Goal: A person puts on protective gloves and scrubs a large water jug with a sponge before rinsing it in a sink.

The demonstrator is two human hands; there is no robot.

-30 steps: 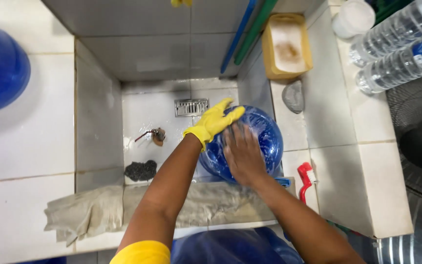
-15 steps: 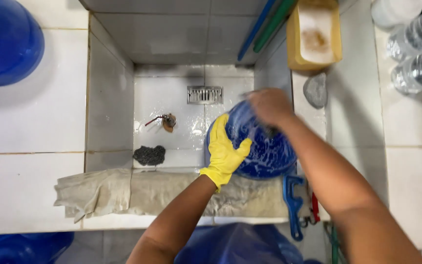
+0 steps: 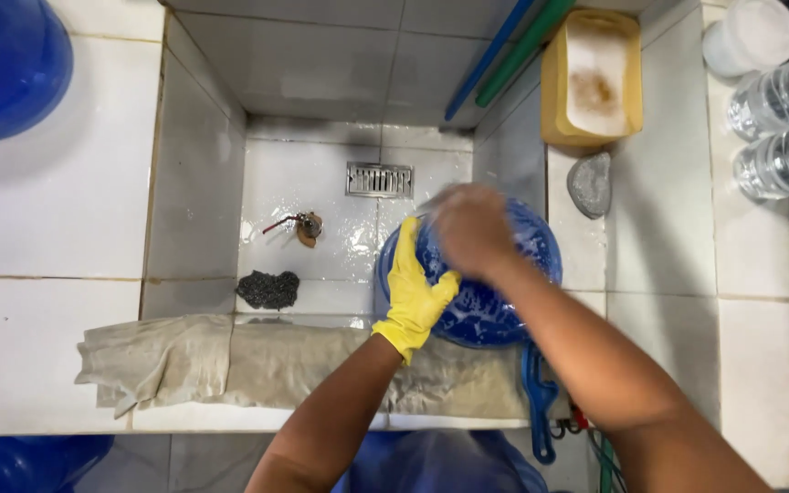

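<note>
At centre frame, the blue water jug [image 3: 495,292] lies in the tiled wash basin [image 3: 321,201]. The gloved left hand [image 3: 415,292], fingers spread, braces its side; the bare right hand [image 3: 472,228], blurred, fingers' state unclear, rubs on top. Steady bracing should let scrubbing reach evenly.

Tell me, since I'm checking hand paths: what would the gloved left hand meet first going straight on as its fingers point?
Probably the blurred right hand, as the left hand already rests on the blue jug.
</note>
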